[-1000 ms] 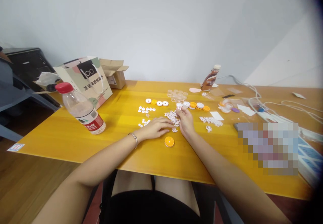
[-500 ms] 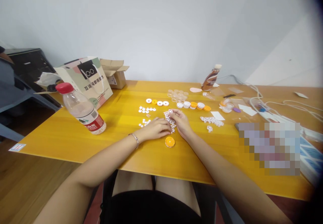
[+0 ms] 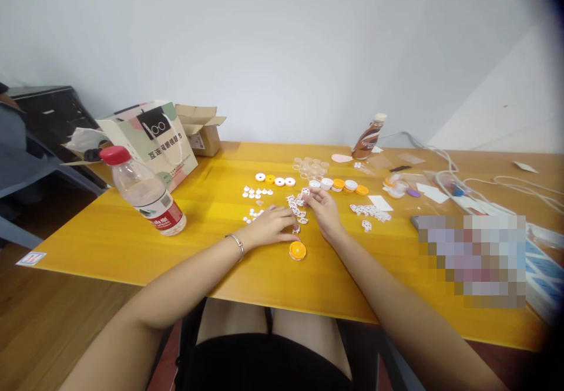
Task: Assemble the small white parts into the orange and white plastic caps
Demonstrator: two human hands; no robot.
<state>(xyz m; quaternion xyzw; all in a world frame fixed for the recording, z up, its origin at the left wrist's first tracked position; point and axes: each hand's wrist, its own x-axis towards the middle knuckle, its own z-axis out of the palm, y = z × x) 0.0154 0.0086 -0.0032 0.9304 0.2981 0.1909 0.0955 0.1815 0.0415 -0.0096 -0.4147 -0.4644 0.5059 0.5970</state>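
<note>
My right hand (image 3: 325, 210) pinches a small white openwork plastic piece (image 3: 305, 192) between thumb and fingers, just above the table. Below it, more such white pieces (image 3: 298, 205) lie in a loose pile between my hands. My left hand (image 3: 274, 225), with a bracelet on its wrist, rests low over the table with its fingers curled. Its thumb and forefinger lie on either side of another white openwork piece (image 3: 296, 229) and seem to grip it. Right in front of that thumb sits a round orange-and-white part (image 3: 297, 250).
Beyond my hands stand rows of round caps (image 3: 279, 182), white pegs (image 3: 258, 192) and clear rings (image 3: 311, 167). More openwork pieces (image 3: 372, 211) lie right. A water bottle (image 3: 147, 194), paper bag (image 3: 163, 144) and carton (image 3: 205, 132) stand left; a brown bottle (image 3: 368, 138) and cables (image 3: 449, 168) at back right.
My right hand has moved slightly right with the white piece, uncovering more of the pile. My left thumb has come out from the fingers, and a white piece now shows between them.
</note>
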